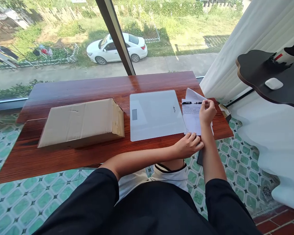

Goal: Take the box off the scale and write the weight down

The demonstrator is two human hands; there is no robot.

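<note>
A sheet of printed paper (192, 118) lies at the right end of a red-brown wooden table (88, 88). My left hand (189, 145) presses flat on the paper's near edge. My right hand (206, 112) rests on the paper and touches the end of a black pen (191, 103) that lies across the sheet's top. Just left of the paper sits a flat white scale (155, 114) with a small grey display. A long closed cardboard box (82, 122) lies on the table's left half.
A big window behind the table looks onto a road with a white car (117, 48). A white curtain (245, 39) hangs at right. A dark side shelf (271, 76) holds a white case and a bottle. Green patterned tiles cover the floor.
</note>
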